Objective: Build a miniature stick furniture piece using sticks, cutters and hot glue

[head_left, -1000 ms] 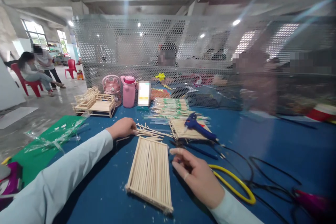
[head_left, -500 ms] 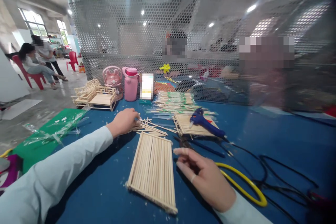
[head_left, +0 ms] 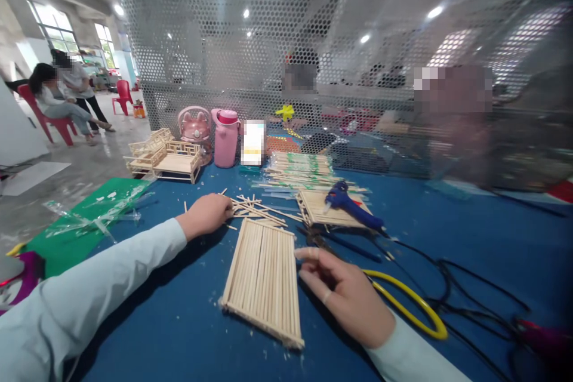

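A flat panel of wooden sticks (head_left: 264,280) laid side by side, edged by crosswise sticks, rests on the blue table in front of me. My left hand (head_left: 208,215) is at the left end of a pile of loose wooden sticks (head_left: 257,209), its fingers curled together; what they hold is hidden. Beside the panel's right edge, my right hand (head_left: 347,292) has its thumb and forefinger apart with nothing between them. Beyond it, a blue glue gun (head_left: 351,206) lies on a second stick panel (head_left: 308,206), with pliers (head_left: 331,242) just in front.
A small stick-built furniture model (head_left: 174,161), a pink bottle (head_left: 226,140) and a phone (head_left: 253,142) stand at the back, before a perforated metal screen (head_left: 224,42). Bundled sticks (head_left: 299,164) lie there too. Black cables (head_left: 447,274) and a yellow ring (head_left: 416,310) are at right.
My left hand has curled its fingers closer together at the stick pile. My right hand stays beside the panel. The whole view has shifted slightly.
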Demonstrator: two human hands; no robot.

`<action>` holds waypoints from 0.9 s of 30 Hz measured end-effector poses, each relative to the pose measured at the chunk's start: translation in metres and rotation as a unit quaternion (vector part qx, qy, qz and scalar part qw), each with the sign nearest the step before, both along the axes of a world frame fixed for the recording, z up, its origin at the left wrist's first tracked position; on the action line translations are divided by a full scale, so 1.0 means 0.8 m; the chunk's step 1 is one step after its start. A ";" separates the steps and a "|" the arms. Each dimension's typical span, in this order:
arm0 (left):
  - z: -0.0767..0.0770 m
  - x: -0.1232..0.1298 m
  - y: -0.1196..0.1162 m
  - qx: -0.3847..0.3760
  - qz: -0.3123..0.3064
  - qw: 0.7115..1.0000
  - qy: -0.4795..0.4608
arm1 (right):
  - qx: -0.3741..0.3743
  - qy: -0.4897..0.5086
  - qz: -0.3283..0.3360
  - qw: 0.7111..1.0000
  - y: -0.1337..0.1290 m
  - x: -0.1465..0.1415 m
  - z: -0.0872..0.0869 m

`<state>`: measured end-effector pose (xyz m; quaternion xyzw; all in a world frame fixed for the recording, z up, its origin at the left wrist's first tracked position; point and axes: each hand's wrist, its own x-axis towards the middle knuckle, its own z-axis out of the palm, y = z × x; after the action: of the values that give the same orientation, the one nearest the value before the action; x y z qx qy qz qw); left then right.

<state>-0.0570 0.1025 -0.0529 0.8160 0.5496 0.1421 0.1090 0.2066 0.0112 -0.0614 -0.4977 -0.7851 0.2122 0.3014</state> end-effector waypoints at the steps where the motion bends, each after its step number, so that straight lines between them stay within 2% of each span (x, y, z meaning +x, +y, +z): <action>1: 0.001 -0.004 0.000 -0.003 0.004 1.000 -0.020 | -0.001 0.001 0.000 1.000 0.000 0.000 0.000; 5: 0.006 -0.020 -0.003 -0.054 -0.006 0.992 -0.113 | -0.009 0.001 0.001 1.000 -0.001 0.000 0.002; 9: 0.008 -0.022 -0.017 -0.130 -0.026 0.971 -0.198 | -0.012 0.002 0.004 1.000 -0.001 0.000 0.002; 14: 0.006 -0.022 -0.029 -0.138 -0.002 0.957 -0.255 | -0.006 0.005 -0.006 1.000 0.000 -0.002 0.004; 22: -0.007 -0.023 -0.044 -0.042 0.064 0.986 -0.148 | 0.011 0.016 -0.038 0.999 0.004 0.000 0.002; 27: -0.003 -0.021 -0.048 -0.011 0.095 0.992 -0.080 | 0.020 0.017 -0.036 0.999 0.005 0.002 0.000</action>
<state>-0.0741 0.0644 -0.0555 0.7450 0.6154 0.2106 0.1478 0.2080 0.0150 -0.0613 -0.5155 -0.7657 0.1940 0.3321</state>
